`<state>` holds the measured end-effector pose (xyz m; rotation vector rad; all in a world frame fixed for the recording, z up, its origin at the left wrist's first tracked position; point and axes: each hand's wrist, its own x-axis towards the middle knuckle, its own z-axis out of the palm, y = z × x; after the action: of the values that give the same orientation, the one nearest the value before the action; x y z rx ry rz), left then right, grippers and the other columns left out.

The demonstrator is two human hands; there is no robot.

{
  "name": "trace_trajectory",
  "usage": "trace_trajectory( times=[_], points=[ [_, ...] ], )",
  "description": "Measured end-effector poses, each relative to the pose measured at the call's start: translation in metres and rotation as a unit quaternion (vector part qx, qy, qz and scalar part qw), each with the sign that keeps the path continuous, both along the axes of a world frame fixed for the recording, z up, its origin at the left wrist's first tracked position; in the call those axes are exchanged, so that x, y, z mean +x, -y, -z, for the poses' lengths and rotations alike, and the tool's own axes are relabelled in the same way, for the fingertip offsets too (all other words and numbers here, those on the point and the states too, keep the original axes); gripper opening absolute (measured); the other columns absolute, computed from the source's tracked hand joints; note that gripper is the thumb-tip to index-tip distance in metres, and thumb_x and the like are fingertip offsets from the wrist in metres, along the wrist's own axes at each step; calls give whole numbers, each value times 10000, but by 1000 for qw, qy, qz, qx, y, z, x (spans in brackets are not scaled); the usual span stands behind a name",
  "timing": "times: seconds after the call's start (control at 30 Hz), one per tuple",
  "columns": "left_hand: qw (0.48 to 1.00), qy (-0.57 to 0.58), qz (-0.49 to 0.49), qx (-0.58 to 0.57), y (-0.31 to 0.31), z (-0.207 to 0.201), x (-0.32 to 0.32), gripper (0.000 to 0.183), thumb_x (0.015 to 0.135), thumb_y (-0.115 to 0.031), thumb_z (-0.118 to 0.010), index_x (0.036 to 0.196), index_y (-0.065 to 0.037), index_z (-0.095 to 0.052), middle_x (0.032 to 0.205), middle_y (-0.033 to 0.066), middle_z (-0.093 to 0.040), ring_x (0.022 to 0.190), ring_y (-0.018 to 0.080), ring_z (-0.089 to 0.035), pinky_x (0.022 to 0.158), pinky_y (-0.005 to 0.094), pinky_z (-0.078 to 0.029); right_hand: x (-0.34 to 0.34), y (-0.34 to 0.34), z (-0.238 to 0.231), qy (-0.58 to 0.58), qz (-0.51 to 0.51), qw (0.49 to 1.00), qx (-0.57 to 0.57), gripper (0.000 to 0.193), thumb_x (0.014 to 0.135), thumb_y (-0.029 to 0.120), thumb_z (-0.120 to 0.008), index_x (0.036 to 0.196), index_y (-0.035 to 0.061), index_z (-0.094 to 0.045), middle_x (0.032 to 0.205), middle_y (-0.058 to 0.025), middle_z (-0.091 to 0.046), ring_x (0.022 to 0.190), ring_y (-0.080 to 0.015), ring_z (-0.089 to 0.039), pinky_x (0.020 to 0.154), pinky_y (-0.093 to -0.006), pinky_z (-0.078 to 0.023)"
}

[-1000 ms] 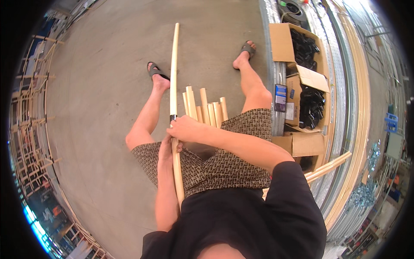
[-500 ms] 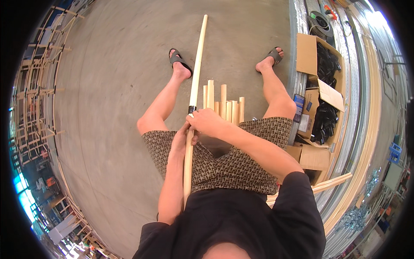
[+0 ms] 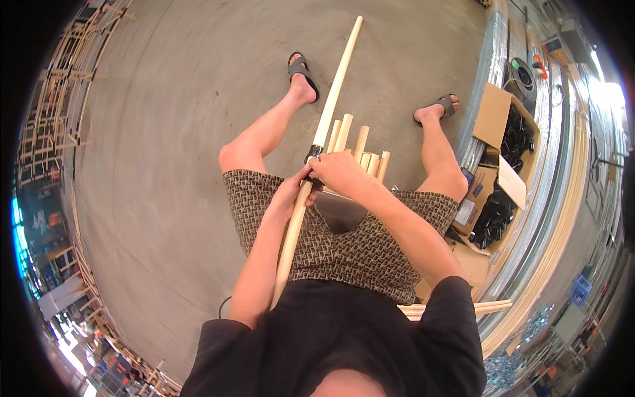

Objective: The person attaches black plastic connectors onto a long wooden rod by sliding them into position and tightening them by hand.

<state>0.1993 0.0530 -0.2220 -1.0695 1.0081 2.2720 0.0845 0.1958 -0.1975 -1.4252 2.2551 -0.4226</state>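
Observation:
A long pale wooden pole point(image 3: 340, 79) runs from beside my body, over my lap, to above the floor ahead. A shiny black fitting point(image 3: 315, 151) goes around it near its middle. My left hand point(image 3: 287, 197) is closed around the pole just below the fitting, with the pole lying across its palm. My right hand point(image 3: 340, 172) is closed, its fingertips pinching at the fitting's lower end. More black shows beneath those fingers; its shape is mostly hidden. Just beyond my right hand, several short wooden poles point(image 3: 361, 140) stand between my legs.
To the right sits an open cardboard box point(image 3: 493, 116) holding black parts point(image 3: 495, 221). Long wrapped bars and wooden strips point(image 3: 559, 225) lie past it. A black coil point(image 3: 522, 78) is at the far right. Wooden racks point(image 3: 66, 99) line the left side.
My view has turned, so the pole's far end leans more to the right in the picture. Both hands stay at the fitting, and black now shows below my right fingers.

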Motion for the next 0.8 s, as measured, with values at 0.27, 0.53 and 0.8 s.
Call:
trace_trajectory(
  times=[0.27,0.53,0.8],
  points=[
    [1000,7,-8,2,2,1,2,450,1019,-474,-534,971,-40,-641,804,96,-667,561,116,-570,462,241,-454,-2,0,-8,-19,-38,999,-32,200,899,247,-655,930,52,-621,763,-114,-672,738,-281,-703,615,-397,-539],
    [1000,14,-15,4,-1,-2,1,491,1007,-515,-537,896,-47,-639,779,104,-654,564,113,-565,442,237,-434,-2,-4,-8,-43,-42,997,-51,218,903,236,-651,946,33,-585,676,-112,-643,664,-293,-680,580,-399,-520],
    [1000,12,-24,2,-1,2,3,522,991,-512,-571,929,0,-654,780,111,-661,546,121,-558,439,246,-436,-2,-10,5,-5,-38,994,-100,338,950,356,-621,955,27,-544,672,-155,-619,651,-342,-645,595,-461,-485]
  ],
)
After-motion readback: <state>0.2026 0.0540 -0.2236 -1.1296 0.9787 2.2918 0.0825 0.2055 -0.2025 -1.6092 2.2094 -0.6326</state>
